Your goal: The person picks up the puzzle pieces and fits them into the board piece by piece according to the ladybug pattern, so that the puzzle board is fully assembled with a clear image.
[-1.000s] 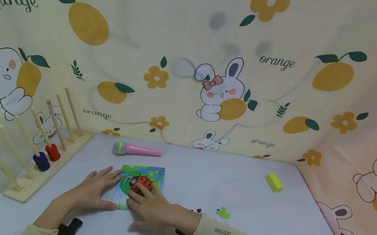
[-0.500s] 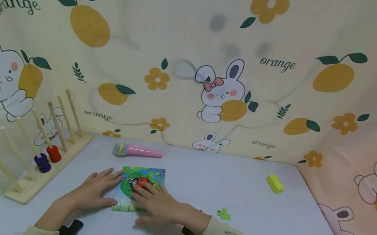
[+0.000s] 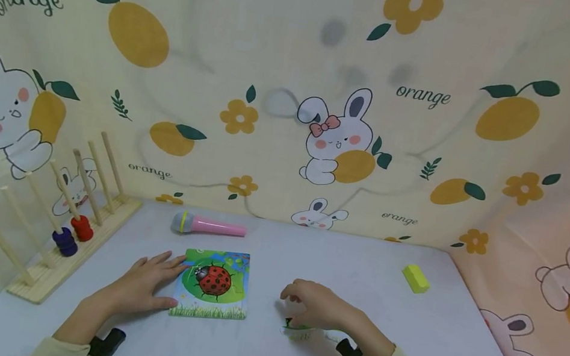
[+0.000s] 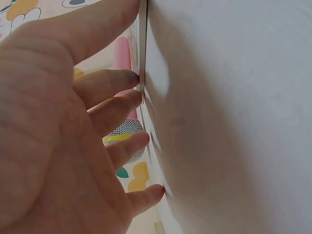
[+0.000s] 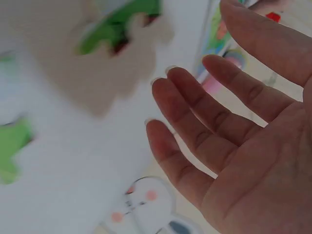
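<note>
In the head view a square ladybug puzzle board (image 3: 211,312) lies left of the middle of the table. My left hand (image 3: 141,284) rests on the table at its left edge, thumb and fingertips right at the side. The left wrist view shows those fingers spread along the thin edge. My right hand (image 3: 321,308) is over the table to the right of the board, fingers loosely bent with nothing between them. Beneath it lie several loose puzzle pieces (image 3: 298,333), partly hidden by the hand. The right wrist view has blurred green puzzle pieces (image 5: 13,151) below the fingertips.
A pink toy microphone (image 3: 215,227) lies behind the board. On the left stands a wooden peg rack (image 3: 37,283) with purple rings (image 3: 65,242) and red rings (image 3: 82,228). A yellow block (image 3: 415,278) sits at the back right. Printed cloth walls (image 3: 281,50) enclose the table.
My right hand has lifted off the ladybug picture and moved right, over the loose pieces, uncovering the whole picture. My left hand has stayed at the board's left edge.
</note>
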`<state>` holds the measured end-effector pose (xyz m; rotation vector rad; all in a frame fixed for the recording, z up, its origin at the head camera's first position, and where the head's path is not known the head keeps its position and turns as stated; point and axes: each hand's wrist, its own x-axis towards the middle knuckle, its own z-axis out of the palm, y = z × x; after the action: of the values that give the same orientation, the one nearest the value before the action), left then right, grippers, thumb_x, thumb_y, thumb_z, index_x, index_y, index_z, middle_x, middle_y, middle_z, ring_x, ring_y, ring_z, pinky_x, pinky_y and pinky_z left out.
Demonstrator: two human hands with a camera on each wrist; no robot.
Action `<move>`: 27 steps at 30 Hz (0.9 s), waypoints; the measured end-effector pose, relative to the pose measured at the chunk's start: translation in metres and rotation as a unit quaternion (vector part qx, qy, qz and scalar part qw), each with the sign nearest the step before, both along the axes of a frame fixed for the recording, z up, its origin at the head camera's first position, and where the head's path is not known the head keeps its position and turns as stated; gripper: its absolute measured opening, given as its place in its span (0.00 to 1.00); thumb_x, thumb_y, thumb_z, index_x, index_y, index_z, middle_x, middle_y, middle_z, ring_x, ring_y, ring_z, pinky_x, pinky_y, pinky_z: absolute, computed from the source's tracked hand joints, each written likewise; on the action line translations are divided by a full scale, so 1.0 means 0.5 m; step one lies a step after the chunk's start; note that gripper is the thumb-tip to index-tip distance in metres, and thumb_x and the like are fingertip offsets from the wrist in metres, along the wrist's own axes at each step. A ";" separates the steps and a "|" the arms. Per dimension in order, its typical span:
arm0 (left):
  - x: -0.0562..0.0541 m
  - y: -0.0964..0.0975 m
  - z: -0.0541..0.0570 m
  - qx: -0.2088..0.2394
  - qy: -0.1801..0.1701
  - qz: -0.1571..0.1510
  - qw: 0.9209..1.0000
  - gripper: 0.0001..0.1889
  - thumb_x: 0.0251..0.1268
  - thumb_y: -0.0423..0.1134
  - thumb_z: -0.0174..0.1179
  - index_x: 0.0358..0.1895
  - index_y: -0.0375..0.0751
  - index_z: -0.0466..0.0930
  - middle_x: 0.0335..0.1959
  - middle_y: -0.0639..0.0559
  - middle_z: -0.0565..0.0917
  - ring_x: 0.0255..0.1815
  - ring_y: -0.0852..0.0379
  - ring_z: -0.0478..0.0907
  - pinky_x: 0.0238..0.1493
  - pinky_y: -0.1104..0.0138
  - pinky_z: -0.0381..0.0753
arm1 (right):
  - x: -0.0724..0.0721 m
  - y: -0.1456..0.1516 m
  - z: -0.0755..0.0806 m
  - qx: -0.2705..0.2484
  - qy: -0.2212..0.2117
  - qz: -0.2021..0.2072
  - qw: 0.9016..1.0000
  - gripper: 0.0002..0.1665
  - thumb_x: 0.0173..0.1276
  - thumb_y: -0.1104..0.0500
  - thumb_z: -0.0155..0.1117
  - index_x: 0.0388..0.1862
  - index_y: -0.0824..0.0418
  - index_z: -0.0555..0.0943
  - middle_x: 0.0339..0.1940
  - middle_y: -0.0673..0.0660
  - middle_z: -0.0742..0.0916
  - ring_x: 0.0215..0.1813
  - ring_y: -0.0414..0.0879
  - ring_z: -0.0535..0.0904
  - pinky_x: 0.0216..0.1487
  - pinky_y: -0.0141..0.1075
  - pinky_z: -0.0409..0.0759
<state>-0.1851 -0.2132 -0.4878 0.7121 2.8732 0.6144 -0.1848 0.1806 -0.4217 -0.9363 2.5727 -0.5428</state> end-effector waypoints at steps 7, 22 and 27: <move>-0.003 -0.001 0.000 -0.006 -0.006 0.004 1.000 0.43 0.56 0.63 0.67 0.71 0.40 0.71 0.75 0.42 0.65 0.76 0.29 0.53 0.63 0.24 0.48 | 0.016 0.039 -0.025 -0.030 -0.041 -0.038 0.998 0.30 0.51 0.68 0.78 0.55 0.65 0.80 0.40 0.50 0.78 0.42 0.45 0.75 0.44 0.35 0.76; -0.002 0.005 0.011 -0.011 -0.010 0.003 1.000 0.43 0.56 0.62 0.68 0.71 0.40 0.71 0.75 0.41 0.65 0.75 0.29 0.53 0.63 0.24 0.49 | 0.021 0.043 -0.057 -0.024 0.033 -0.008 0.999 0.27 0.51 0.66 0.79 0.52 0.62 0.80 0.34 0.47 0.76 0.37 0.37 0.68 0.38 0.31 0.71; -0.001 0.004 0.010 -0.010 -0.011 0.005 1.000 0.43 0.56 0.62 0.68 0.71 0.40 0.71 0.75 0.42 0.65 0.76 0.29 0.53 0.63 0.24 0.48 | 0.021 0.044 -0.059 -0.030 0.029 -0.011 0.999 0.26 0.51 0.67 0.79 0.50 0.61 0.81 0.34 0.46 0.76 0.37 0.37 0.67 0.37 0.31 0.70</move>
<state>-0.1857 -0.2114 -0.4828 0.6853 2.8600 0.5910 -0.1745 0.2027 -0.4513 -0.9586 2.6348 -0.6102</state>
